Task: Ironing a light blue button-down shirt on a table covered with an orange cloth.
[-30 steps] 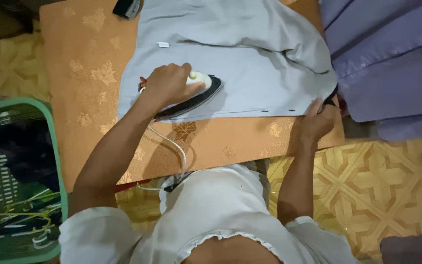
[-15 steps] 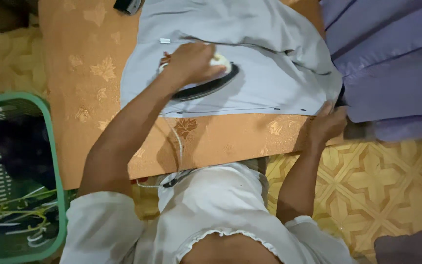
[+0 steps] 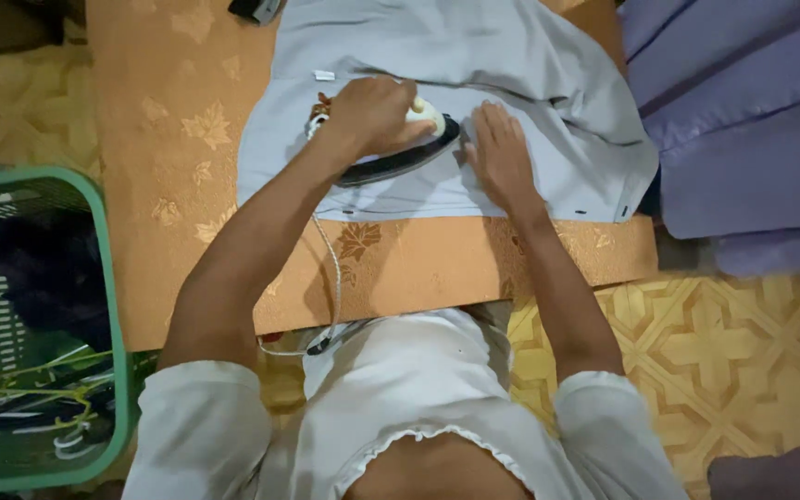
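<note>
Iron (image 3: pixel 409 153): we find it on the grey shirt (image 3: pixel 474 102), at the frame's 12 o'clock, left hand (image 3: pixel 368 116) clenched round its handle. Right hand (image 3: pixel 502 157): released, flat on the shirt, at the iron's 3 o'clock. Shirt lies on the orange cloth (image 3: pixel 168 157). Green basket (image 3: pixel 108 315) at 8 o'clock; purple fabric (image 3: pixel 743 120) at 2.

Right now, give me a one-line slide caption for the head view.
Left hand grips an iron on a pale grey garment; right hand lies flat beside it.
</note>
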